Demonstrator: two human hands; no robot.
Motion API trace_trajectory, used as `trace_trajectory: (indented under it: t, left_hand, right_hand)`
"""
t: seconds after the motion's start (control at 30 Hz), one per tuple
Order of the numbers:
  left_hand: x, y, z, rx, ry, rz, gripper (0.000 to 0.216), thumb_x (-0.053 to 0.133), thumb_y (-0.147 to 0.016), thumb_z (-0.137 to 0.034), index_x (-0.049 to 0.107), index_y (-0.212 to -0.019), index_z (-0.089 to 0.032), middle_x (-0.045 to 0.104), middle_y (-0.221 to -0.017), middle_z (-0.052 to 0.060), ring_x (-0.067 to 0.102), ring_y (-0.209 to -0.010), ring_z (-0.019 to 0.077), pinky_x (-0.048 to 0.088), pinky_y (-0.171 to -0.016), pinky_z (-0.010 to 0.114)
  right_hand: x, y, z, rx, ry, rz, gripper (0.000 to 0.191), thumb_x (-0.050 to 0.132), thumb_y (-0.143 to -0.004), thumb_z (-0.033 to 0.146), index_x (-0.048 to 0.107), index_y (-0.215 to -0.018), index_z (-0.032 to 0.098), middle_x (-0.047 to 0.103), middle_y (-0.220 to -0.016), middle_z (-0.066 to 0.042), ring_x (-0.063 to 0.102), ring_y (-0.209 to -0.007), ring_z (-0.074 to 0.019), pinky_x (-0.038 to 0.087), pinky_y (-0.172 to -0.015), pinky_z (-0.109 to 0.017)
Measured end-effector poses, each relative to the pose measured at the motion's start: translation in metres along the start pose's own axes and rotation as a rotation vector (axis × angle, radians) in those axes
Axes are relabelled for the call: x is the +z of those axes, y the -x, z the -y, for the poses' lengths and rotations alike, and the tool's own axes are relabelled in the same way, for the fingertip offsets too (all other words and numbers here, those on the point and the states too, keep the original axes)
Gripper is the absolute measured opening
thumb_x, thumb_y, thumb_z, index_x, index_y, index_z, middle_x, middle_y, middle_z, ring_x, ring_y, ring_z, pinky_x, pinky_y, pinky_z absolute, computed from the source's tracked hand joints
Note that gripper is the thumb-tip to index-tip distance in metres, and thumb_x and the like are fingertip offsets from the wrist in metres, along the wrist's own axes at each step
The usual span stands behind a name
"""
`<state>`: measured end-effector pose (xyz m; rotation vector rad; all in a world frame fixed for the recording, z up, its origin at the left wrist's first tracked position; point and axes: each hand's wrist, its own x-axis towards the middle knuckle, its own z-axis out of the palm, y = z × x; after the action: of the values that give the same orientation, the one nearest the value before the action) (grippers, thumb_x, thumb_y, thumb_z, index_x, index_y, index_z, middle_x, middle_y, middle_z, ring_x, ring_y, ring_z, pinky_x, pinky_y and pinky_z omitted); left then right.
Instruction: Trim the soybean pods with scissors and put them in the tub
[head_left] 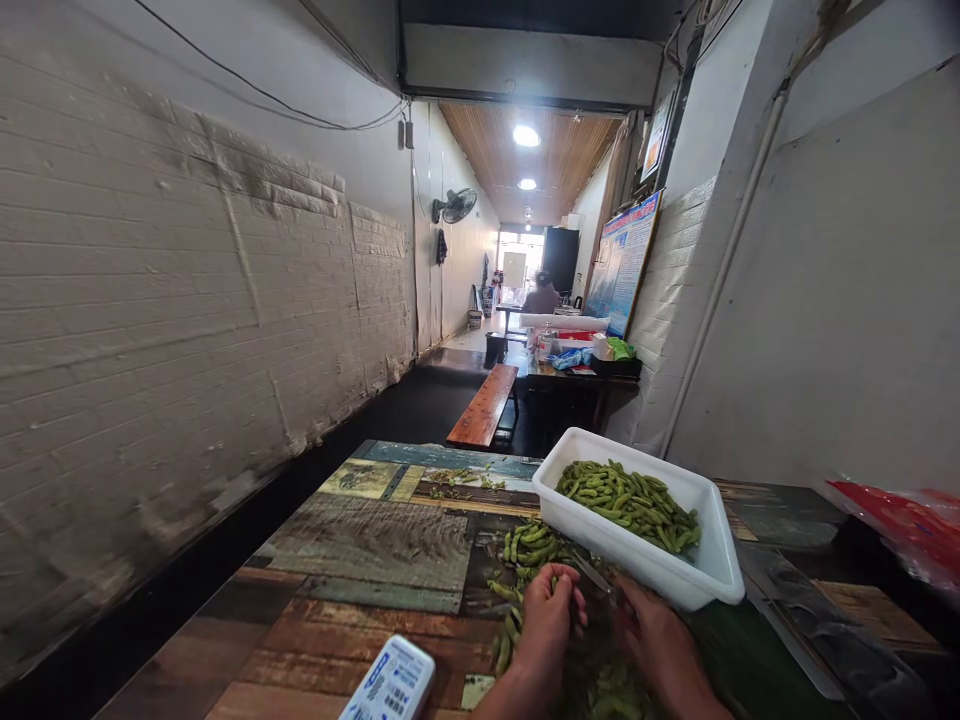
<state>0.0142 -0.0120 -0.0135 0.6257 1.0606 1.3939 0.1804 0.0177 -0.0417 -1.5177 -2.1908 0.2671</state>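
Lying nearest, at the near edge of the tabletop [360,560], a white pack with blue print [390,686] is sitting just left of the person's left forearm. Just beyond it, the left hand [550,612] is curling its fingers together and pinching a single edamame pod [556,580] at the fingertips, holding it just above the patchwork wood. The right hand [651,640] is working close beside it, its fingers closing around the handles of a pair of scissors [596,577]; the handles themselves are hiding under the hand, while the blades are pointing up-left toward the pod. A pile of loose edamame [531,546] is lying on the tabletop just past both hands, with a few more pods trailing back beside the left wrist. A white plastic tub [697,580], partly filled with more edamame, is standing just right of that pile. A red plastic bag [904,522] is resting toward the right edge. A wooden bench [484,406] is standing beyond the far edge.
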Motion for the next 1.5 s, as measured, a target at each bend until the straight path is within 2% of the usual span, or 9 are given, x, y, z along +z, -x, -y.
trace_trajectory:
  t: [0.1, 0.2, 0.37, 0.5, 0.73, 0.93, 1.0, 1.17, 1.5]
  left_hand:
    - [-0.004, -0.001, 0.000, 0.071, -0.185, -0.044, 0.030, 0.065, -0.065, -0.043, 0.057, -0.074, -0.015, 0.051, -0.057, -0.001, 0.047, -0.056, 0.0125, 0.034, -0.054, 0.024]
    - [-0.005, 0.003, -0.003, 0.129, -0.390, 0.000, 0.016, 0.061, -0.068, -0.028, 0.063, -0.070, -0.012, 0.061, -0.068, 0.004, 0.053, -0.070, 0.0166, 0.039, -0.066, 0.026]
    - [-0.001, 0.011, -0.002, 0.133, -0.631, 0.134, 0.018, 0.058, -0.067, -0.018, 0.072, -0.075, -0.011, 0.069, -0.080, 0.007, 0.060, -0.082, 0.0210, 0.041, -0.075, 0.028]
    - [0.003, 0.017, -0.002, 0.164, -0.607, 0.202, 0.021, 0.062, -0.066, -0.023, 0.074, -0.077, -0.011, 0.070, -0.078, 0.005, 0.060, -0.079, 0.0207, 0.042, -0.072, 0.027]
    - [0.002, 0.017, 0.000, 0.162, -0.492, 0.172, 0.026, 0.064, -0.070, -0.037, 0.075, -0.072, -0.013, 0.068, -0.069, 0.006, 0.057, -0.069, 0.0202, 0.040, -0.066, 0.028]
    - [-0.004, 0.009, 0.002, 0.149, -0.366, 0.016, 0.029, 0.072, -0.064, -0.042, 0.074, -0.068, -0.014, 0.065, -0.066, 0.007, 0.056, -0.069, 0.0214, 0.040, -0.066, 0.029]
    - [-0.006, 0.008, 0.000, 0.117, -0.272, 0.015, 0.037, 0.075, -0.061, -0.049, 0.073, -0.070, -0.013, 0.064, -0.065, 0.007, 0.054, -0.065, 0.0194, 0.039, -0.061, 0.027]
    - [-0.008, 0.007, -0.006, 0.050, -0.104, 0.003, 0.056, 0.078, -0.054, -0.061, 0.070, -0.075, -0.010, 0.058, -0.061, 0.004, 0.047, -0.055, 0.0126, 0.034, -0.053, 0.023]
    - [-0.007, 0.012, -0.014, -0.071, -0.059, -0.002, 0.062, 0.081, -0.046, -0.061, 0.063, -0.077, -0.010, 0.057, -0.060, 0.001, 0.029, -0.044, 0.0038, 0.017, -0.044, 0.019]
  right_hand:
    - [-0.006, -0.002, 0.000, 0.038, -0.127, 0.041, 0.039, 0.042, -0.076, 0.026, 0.066, -0.105, 0.017, 0.072, -0.082, -0.008, 0.067, -0.071, -0.0224, 0.051, -0.063, -0.030]
    - [-0.011, -0.005, -0.002, 0.091, -0.295, -0.001, 0.043, 0.046, -0.071, 0.033, 0.066, -0.106, 0.016, 0.073, -0.091, -0.010, 0.069, -0.080, -0.0246, 0.054, -0.072, -0.032]
    - [-0.009, -0.005, -0.008, 0.177, -0.578, -0.110, 0.047, 0.058, -0.064, 0.037, 0.067, -0.106, 0.017, 0.071, -0.106, -0.012, 0.067, -0.098, -0.0279, 0.053, -0.088, -0.038]
    - [-0.013, 0.000, 0.005, 0.178, -0.733, -0.101, 0.052, 0.067, -0.065, 0.043, 0.065, -0.109, 0.015, 0.072, -0.099, -0.011, 0.069, -0.088, -0.0258, 0.056, -0.079, -0.036]
    - [-0.023, 0.002, 0.028, 0.208, -0.806, -0.053, 0.058, 0.068, -0.066, 0.052, 0.062, -0.109, 0.014, 0.069, -0.073, -0.006, 0.066, -0.064, -0.0226, 0.054, -0.057, -0.032]
    - [-0.020, -0.002, 0.012, 0.241, -0.739, -0.160, 0.062, 0.068, -0.063, 0.059, 0.063, -0.106, 0.014, 0.070, -0.103, -0.016, 0.066, -0.097, -0.0315, 0.053, -0.085, -0.042]
    - [-0.025, 0.000, 0.014, 0.232, -0.719, -0.083, 0.059, 0.067, -0.066, 0.060, 0.063, -0.104, 0.014, 0.070, -0.097, -0.013, 0.066, -0.093, -0.0285, 0.053, -0.084, -0.038]
    - [-0.039, 0.009, 0.030, 0.235, -0.712, 0.256, 0.051, 0.051, -0.080, 0.065, 0.062, -0.096, 0.018, 0.059, -0.066, 0.001, 0.052, -0.051, -0.0126, 0.044, -0.046, -0.022]
    - [-0.047, 0.012, 0.039, 0.300, -0.789, 0.452, 0.050, 0.048, -0.081, 0.068, 0.056, -0.079, 0.018, 0.050, -0.056, 0.005, 0.044, -0.041, -0.0080, 0.032, -0.037, -0.019]
